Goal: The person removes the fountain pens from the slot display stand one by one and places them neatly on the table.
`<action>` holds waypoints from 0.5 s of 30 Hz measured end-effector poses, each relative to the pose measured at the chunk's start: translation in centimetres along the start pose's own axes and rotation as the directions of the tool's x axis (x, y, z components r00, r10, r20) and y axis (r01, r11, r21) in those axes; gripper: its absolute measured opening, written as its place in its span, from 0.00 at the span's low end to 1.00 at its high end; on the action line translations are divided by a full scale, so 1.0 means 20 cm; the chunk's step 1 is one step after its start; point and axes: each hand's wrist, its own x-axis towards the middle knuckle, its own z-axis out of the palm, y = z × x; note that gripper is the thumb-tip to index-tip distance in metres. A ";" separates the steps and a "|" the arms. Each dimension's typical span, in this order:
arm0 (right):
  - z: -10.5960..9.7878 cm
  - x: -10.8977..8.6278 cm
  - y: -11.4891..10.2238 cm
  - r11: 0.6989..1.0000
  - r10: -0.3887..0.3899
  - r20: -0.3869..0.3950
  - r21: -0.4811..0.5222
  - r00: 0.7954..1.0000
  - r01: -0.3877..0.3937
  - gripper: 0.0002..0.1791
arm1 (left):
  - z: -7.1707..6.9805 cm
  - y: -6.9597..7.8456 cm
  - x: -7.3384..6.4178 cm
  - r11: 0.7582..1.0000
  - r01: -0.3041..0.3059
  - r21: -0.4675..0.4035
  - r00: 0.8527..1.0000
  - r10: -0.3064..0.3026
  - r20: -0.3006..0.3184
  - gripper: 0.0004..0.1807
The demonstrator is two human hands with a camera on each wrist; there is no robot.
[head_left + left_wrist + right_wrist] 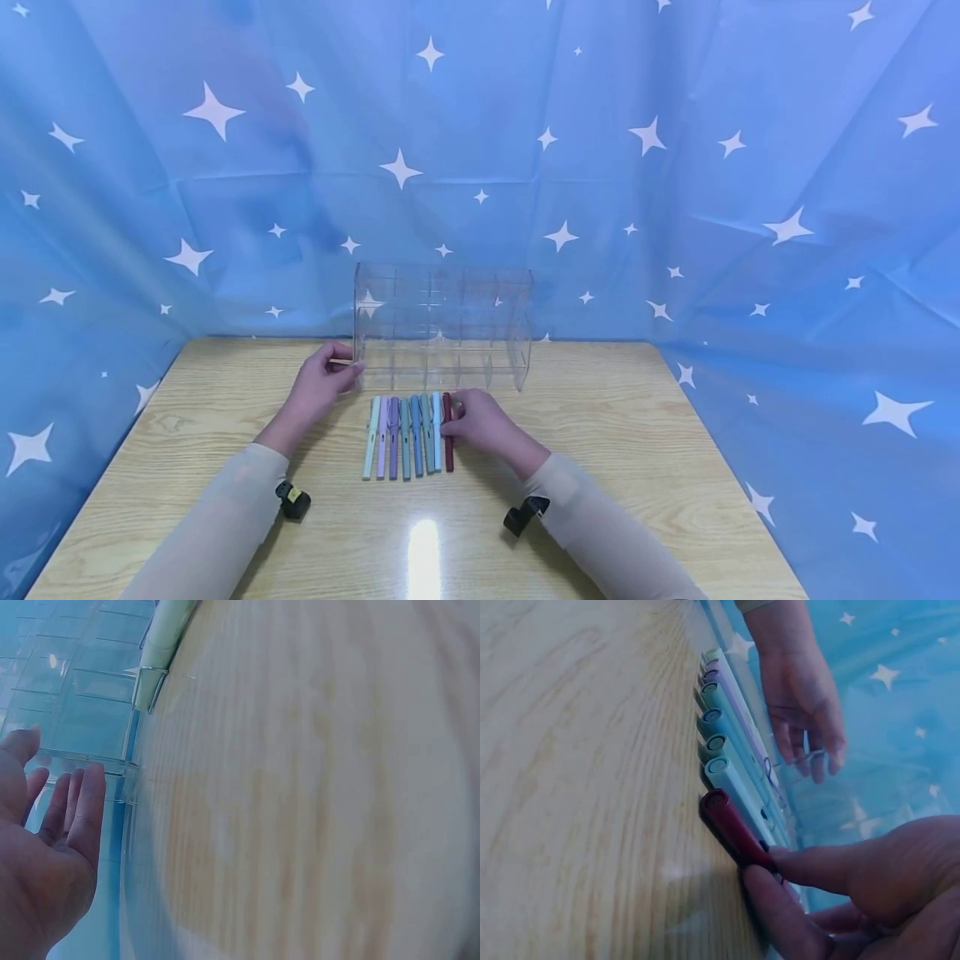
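A dark red pen lies at the right end of a row of capped pens in pale green, lilac, purple, teal and blue tones. Thumb and fingers of my right hand pinch the red pen, seen closely in the right wrist view. Behind the row stands a clear compartment organizer. My left hand is at the organizer's left side, its fingers fairly straight and holding nothing; the left wrist view shows this hand beside the clear edge.
The wooden table reaches back to a blue curtain with white stars. Small black cameras are strapped at both wrists. A bright reflection lies on the tabletop in front of the pens.
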 end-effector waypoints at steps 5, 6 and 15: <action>0.01 0.00 0.02 0.996 0.013 0.013 0.086 1.000 -0.014 0.28 | 0.00 0.01 0.00 1.000 0.004 -0.005 1.000 -0.004 0.002 0.21; 0.01 0.00 0.03 0.995 0.009 0.010 0.096 1.000 -0.010 0.28 | 0.00 0.01 -0.01 1.000 0.007 -0.006 1.000 -0.007 0.002 0.21; -0.01 -0.03 0.09 0.986 -0.001 -0.035 0.165 0.999 0.007 0.29 | 0.00 0.00 -0.02 1.000 0.020 0.024 1.000 -0.020 0.002 0.24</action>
